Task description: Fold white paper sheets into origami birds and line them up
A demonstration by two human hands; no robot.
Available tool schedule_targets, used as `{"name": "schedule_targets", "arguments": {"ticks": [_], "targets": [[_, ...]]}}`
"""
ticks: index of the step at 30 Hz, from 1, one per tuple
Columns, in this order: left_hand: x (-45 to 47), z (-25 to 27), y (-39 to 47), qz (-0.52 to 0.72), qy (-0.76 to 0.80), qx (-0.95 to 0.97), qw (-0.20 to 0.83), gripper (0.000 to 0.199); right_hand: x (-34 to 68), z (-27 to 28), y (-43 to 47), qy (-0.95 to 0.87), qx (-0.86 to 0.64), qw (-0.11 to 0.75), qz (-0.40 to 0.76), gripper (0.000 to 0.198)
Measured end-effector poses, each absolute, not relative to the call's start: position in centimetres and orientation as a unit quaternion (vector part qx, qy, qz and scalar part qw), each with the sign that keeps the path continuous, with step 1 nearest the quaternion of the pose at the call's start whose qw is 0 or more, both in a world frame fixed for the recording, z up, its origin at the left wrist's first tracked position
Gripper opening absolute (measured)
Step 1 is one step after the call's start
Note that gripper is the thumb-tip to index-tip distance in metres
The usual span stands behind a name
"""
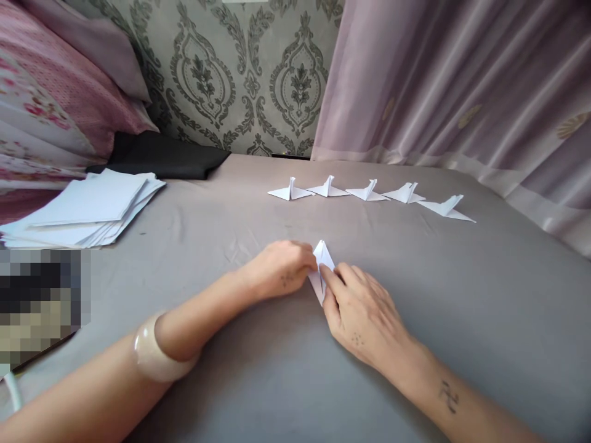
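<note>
A small white folded paper (324,251), a narrow diamond with a centre crease, lies on the grey cloth-covered surface. My left hand (287,266) is closed at its left edge, with the fingertips curled in against the paper and partly hidden. From the right, my right hand (364,301) grips the same piece, index finger pressed on its face and thumb at the lower edge. Beyond my hands, several folded white paper birds stand in a row, from the leftmost paper bird (290,191) to the rightmost paper bird (447,208).
A stack of white paper sheets (87,200) lies at the left, in front of a folded black cloth (161,154). Nearer me on that side is a pixelated blurred object (37,307). Pink curtains (415,80) hang at the right, beside the patterned wall (252,74).
</note>
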State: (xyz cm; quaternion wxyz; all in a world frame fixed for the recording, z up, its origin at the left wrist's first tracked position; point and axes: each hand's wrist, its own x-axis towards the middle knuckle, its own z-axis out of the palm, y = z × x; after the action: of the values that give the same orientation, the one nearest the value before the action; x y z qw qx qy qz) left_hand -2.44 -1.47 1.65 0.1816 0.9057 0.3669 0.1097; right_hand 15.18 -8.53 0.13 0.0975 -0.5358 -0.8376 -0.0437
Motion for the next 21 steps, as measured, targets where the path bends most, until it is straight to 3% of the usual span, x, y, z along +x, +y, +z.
{"name": "schedule_targets", "arguments": {"ticks": [3,8,15,21], "targets": [[-4.4,1.0,1.0,0.235,0.473,0.787,0.318,0.034,14.9,0.0,-8.7,-0.837,-0.534,0.107,-0.048,0.042],[-5.7,-0.3,2.5,0.388,0.573,0.641,0.333,0.032,14.6,0.2,-8.5,-0.846,-0.522,0.088,-0.059,0.042],[-4.0,-0.4,1.2,0.309,0.526,0.719,0.332,0.033,14.7,0.4,-8.0,-0.851,-0.517,0.071,-0.061,0.042],[-2.7,0.6,-1.8,0.175,0.339,0.915,0.132,0.031,15.7,0.8,-8.3,-0.846,-0.526,0.080,-0.014,0.041]]}}
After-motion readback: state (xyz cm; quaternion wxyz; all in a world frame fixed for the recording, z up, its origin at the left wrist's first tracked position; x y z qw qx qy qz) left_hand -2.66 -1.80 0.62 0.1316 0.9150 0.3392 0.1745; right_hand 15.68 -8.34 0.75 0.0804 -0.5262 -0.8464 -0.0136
